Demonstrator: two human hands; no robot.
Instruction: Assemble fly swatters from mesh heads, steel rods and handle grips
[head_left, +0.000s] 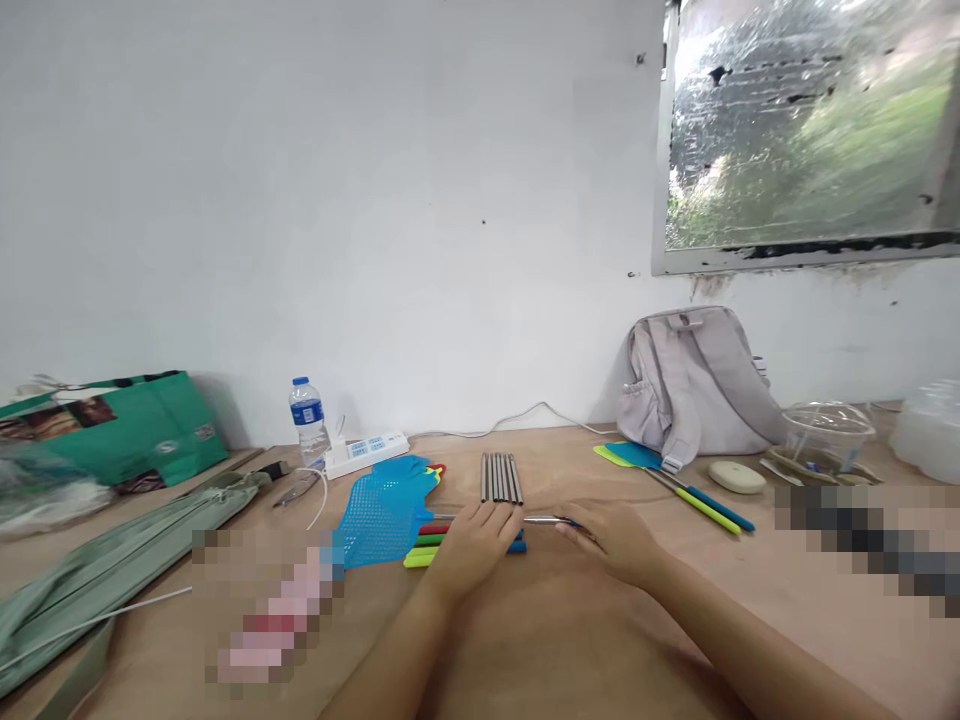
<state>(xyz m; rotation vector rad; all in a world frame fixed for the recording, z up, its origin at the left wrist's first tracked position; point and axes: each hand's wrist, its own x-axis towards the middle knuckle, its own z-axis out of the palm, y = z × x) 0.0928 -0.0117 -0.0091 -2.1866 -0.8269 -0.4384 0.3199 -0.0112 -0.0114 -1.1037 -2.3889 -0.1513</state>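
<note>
My left hand (484, 530) is closed over a thin metal rod (541, 519), which shows on both sides of it. The rod runs left to a pile of blue perforated fly swatter heads (379, 515). At the rod's right end, my right hand (611, 540) is closed on a dark blue handle, mostly hidden by the fingers. Beneath and beside my left hand lie a red handle, a green handle (431, 540) and a yellow-green handle (420, 558); a blue handle end (517, 547) pokes out on its right. Several loose metal tubes (501, 478) lie side by side just beyond my left hand.
Two fly swatters with a blue handle (720, 508) and a yellow-green handle (709, 510) lie right, before a grey backpack (694, 385). A soap-like oval (737, 477) sits nearby. Left are a power strip (367, 455), water bottle (309, 425), folded grey-green umbrella-like bundle (150, 555) and green bag (165, 430).
</note>
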